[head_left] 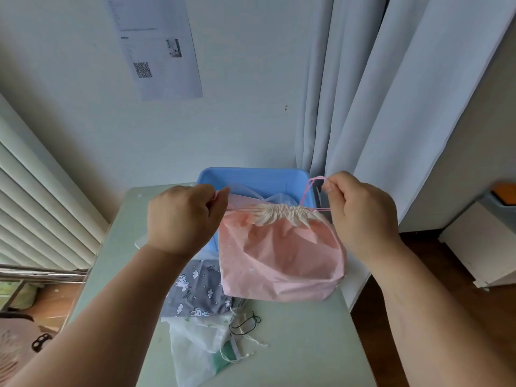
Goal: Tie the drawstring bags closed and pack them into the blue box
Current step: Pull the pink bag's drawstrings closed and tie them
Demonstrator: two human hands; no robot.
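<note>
A pink drawstring bag [279,261] hangs in the air between my hands, its cream top gathered tight. My left hand [184,219] pinches the pink cord at the bag's left end. My right hand [360,213] pinches the pink cord loop [311,185] at the right end, and the cords are pulled taut to both sides. Behind the bag stands the blue box [245,177] at the table's far edge, with pale translucent bags inside it. A grey bag with white animal print [195,291] and a white translucent bag [195,342] lie on the table below.
The pale green table [301,344] is small, with a wall behind it and a grey curtain [377,93] at the right. Loose black and white cords [245,325] lie beside the bags. A white cabinet [483,241] stands on the floor at right.
</note>
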